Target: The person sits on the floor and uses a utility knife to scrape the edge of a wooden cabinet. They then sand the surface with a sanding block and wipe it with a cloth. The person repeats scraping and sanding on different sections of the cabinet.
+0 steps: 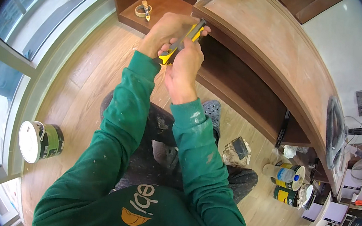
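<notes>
A yellow and grey utility knife [195, 33] lies slantwise between my two hands, above the corner of a brown wooden cabinet. My left hand [166, 28] is closed round its far side, with fingertips showing past the upper end. My right hand [185, 70] grips the handle from the near side, thumb pressed along the body. Whether any blade is out cannot be made out. Just beyond my left hand, a roll of tape [138, 11] and a small brush-like tool [146, 7] rest on a low wooden shelf [163, 1].
A long wooden panel with a sanded-looking top [264, 24] curves away to the right. On the floor are a lidded paint bucket [32, 142] at left, a crumpled bag [236, 152], a water bottle [283, 173] and paint cans [286, 196] at right. A window [68, 4] borders the left.
</notes>
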Tool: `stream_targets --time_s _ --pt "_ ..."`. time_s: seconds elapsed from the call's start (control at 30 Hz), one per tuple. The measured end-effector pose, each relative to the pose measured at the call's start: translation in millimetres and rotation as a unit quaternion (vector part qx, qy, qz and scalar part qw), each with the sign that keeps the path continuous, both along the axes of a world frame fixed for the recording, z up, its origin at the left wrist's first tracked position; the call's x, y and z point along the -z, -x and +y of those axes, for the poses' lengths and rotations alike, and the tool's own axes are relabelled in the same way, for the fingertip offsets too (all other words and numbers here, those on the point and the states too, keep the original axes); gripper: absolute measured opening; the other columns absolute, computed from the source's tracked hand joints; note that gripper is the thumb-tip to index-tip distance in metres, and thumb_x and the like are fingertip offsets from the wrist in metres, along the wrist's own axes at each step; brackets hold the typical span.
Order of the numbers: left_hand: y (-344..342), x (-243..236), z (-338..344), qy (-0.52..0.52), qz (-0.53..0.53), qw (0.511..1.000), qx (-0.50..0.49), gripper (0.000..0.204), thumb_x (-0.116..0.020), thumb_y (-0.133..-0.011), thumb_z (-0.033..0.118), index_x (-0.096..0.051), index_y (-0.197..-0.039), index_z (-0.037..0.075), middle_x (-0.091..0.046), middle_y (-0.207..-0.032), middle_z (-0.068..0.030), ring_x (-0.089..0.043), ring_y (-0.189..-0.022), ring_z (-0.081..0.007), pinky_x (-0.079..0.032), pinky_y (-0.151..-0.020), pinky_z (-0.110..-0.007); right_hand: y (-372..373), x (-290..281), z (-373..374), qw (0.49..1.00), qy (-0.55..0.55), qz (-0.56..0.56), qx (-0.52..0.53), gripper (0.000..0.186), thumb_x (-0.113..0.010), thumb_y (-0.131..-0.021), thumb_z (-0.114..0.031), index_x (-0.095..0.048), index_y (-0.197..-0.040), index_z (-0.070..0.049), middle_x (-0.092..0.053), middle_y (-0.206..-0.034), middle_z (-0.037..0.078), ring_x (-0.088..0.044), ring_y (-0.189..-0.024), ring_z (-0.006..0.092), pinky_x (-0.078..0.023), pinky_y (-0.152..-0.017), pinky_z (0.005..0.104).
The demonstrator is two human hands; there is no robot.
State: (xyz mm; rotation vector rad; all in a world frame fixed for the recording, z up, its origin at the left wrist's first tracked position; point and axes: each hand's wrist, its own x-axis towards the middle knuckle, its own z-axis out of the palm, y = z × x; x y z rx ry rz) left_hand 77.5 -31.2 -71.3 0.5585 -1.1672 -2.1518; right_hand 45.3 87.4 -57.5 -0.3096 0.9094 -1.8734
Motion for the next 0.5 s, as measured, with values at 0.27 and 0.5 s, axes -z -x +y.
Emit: stream_targets --time_s 0.27,0.5 --pt "2 2 -1 0.017 -0.016 1.0 0.001 0.032 -0.05 -0.097 0.016 -0.053 -0.115 -0.011 -0.065 -0.111 -0.0213 -0.066 -0.093 -0.0202 -0.056 -0.073 -0.025 5 0 3 1.0 -0.001 0.001 0.0 0.013 -0.04 -0.096 -0.014 -0.047 -0.098 -0.003 -0.055 -0.078 0.01 -0.057 -0.056 0.0217 -0.049 -0.052 0.0373" --pt "4 3 3 0.026 -0.014 0.999 -0.011 0.032 -0.051 -0.097 0.015 -0.055 -0.114 -0.011 -0.066 -0.111 -0.0199 -0.067 -0.086 -0.0172 -0.054 -0.06 -0.02 3 2 5 1.0 0.007 0.012 0.002 0.014 -0.04 -0.095 -0.014 -0.047 -0.099 -0.003 -0.055 -0.079 0.01 -0.058 -0.058 0.022 -0.05 -0.053 0.0373"
